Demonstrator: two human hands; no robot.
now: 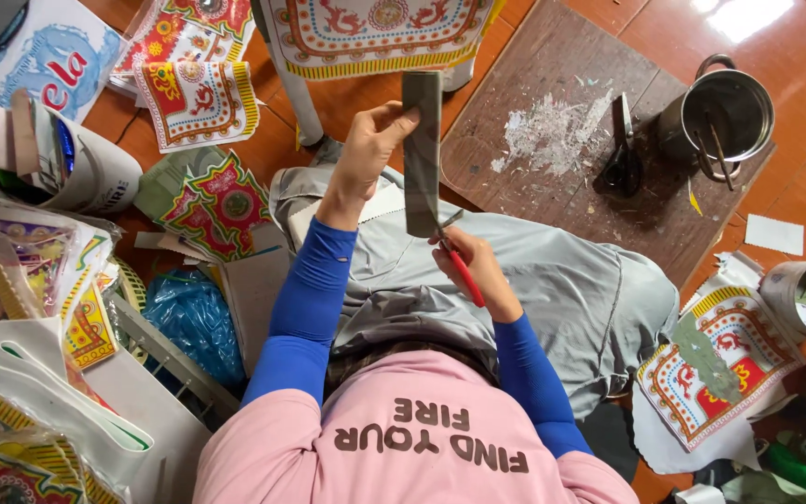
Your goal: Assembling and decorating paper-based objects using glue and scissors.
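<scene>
Sleeves: smooth blue stretch fabric on both forearms, over a pink top; grey cloth across the lap.
Right hand (478, 266): fingers closed round red-handled scissors (459, 264); the blades meet the lower edge of the strip. Blade gap too small to tell.
Left hand (370, 149): thumb and fingers pinched on the upper left edge of the grey strip (422, 154), holding it upright above the lap.
Grey strip: long, narrow, flat rectangle, dull matte grey, looks like thin card or foil paper; held between the two hands, clear of the floor.
Left side, near: loose stacks of glossy printed paper sheets (216, 201), red, yellow and green ornamental borders; a crumpled blue plastic bag (193, 322).
Right side, near: another printed sheet (725, 364) with a grey scrap on it.
Wooden board (552, 201): dark, rough, square, smeared with whitish flaky residue.
On the board: a dark scoop-like tool (622, 159), and a shiny round metal pot (725, 117) holding sticks.
Floor: reddish-orange tiles.
</scene>
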